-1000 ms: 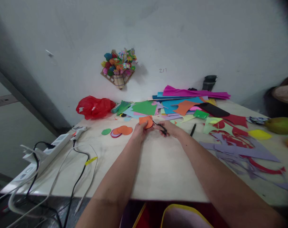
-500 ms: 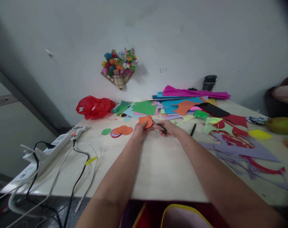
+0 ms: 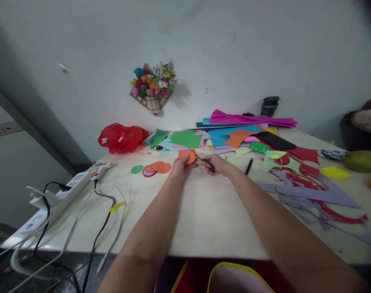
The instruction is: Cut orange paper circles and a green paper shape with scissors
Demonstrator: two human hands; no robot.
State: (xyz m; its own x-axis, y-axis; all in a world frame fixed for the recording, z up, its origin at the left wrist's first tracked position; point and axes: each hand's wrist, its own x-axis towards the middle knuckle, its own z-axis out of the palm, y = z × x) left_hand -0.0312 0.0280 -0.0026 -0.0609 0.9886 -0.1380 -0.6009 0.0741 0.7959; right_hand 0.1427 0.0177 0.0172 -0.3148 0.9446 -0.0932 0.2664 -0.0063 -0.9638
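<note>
Orange paper (image 3: 187, 156), a small rounded piece, sits far out on the table (image 3: 203, 228) near its middle, pinched at its near edge by the left hand (image 3: 178, 169). The fingers are closed on it and cover its lower part, so its full outline cannot be made out. Just to its right, the right hand (image 3: 218, 165) is wrapped around the dark handles of the scissors (image 3: 206, 162). The thin blades reach left to the paper's right edge, but they are too small and blurred to tell whether they are apart or together. Both forearms run in from the near edge, cut off by the bottom of the view.

Left of the left hand lies a small stack of cut circles (image 3: 157, 167) with an orange one on top, and a green oval (image 3: 137, 169) just beyond it. A black pen (image 3: 249, 166) lies right of the right hand. Behind the hands, a pile of coloured sheets (image 3: 228, 134) overlaps so heavily that single sheets are hard to separate. Purple and red offcuts (image 3: 313, 191) sprawl to the right and blur toward the edge of the view. A green fruit (image 3: 361, 160) is partly cut off at the far right. At the left a power strip (image 3: 66, 191) trails cables off the table, and a red plastic bag (image 3: 121, 137) sits against the wall.
</note>
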